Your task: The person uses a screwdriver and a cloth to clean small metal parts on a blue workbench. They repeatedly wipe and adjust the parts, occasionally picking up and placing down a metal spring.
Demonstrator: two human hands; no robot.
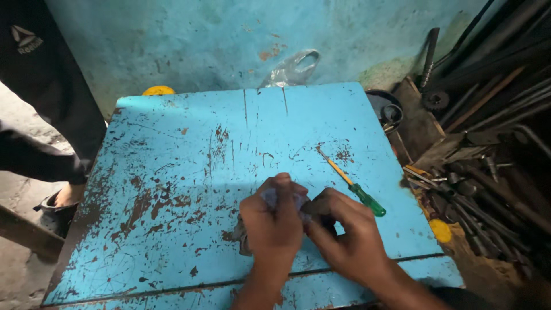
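Both hands, left hand (272, 221) and right hand (344, 235), pinch a small pale object (281, 197) (identity unclear); green-handled screwdriver (353, 182) lies unused beside them on the table (172, 149).

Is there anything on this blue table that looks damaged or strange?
Yes. The blue table top is badly worn: paint has chipped off in many brown patches, mostly near its left side. A green-handled screwdriver lies loose beside the right hand.

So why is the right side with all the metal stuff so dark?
Head view: light falls on the chipped blue metal table, while the pile of dark metal rods and tools sits in shadow; the hands, left hand and right hand, look slightly blurred.
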